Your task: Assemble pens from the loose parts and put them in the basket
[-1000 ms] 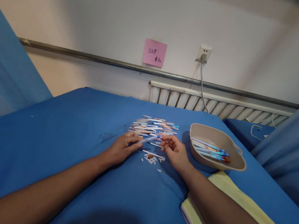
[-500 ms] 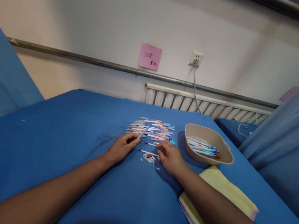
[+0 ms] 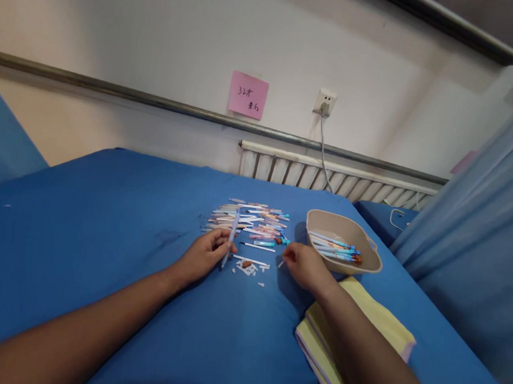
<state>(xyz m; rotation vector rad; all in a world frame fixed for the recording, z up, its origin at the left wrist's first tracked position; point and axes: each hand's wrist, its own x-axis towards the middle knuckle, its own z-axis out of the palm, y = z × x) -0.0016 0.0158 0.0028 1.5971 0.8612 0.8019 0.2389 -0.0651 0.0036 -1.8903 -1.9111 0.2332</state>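
My left hand (image 3: pixel 205 254) is closed around a pale lilac-blue pen barrel (image 3: pixel 232 234), tilted nearly upright. My right hand (image 3: pixel 303 264) is pinched to the right, with a small white plastic piece (image 3: pixel 280 264) at its fingertips. Between the hands lie two white pen refills (image 3: pixel 257 247) with dark tips and a short turquoise pen part (image 3: pixel 264 243). Closer to me is a small heap of white bits (image 3: pixel 245 268) with a brown piece (image 3: pixel 247 264) on it. Behind the hands spreads a pile of pen parts and refills (image 3: pixel 254 218).
A beige basket (image 3: pixel 369 261) holding several blue pens (image 3: pixel 334 248) stands to the right. A folded yellow cloth (image 3: pixel 375 311) lies under my right forearm. The blue-covered table (image 3: pixel 126 205) meets a wall with a radiator (image 3: pixel 280 169) and a plugged socket (image 3: pixel 324 101).
My right hand has moved right, away from the refills, with the small white piece at its fingertips. The pen barrel in my left hand has turned more upright. The view has shifted slightly right.
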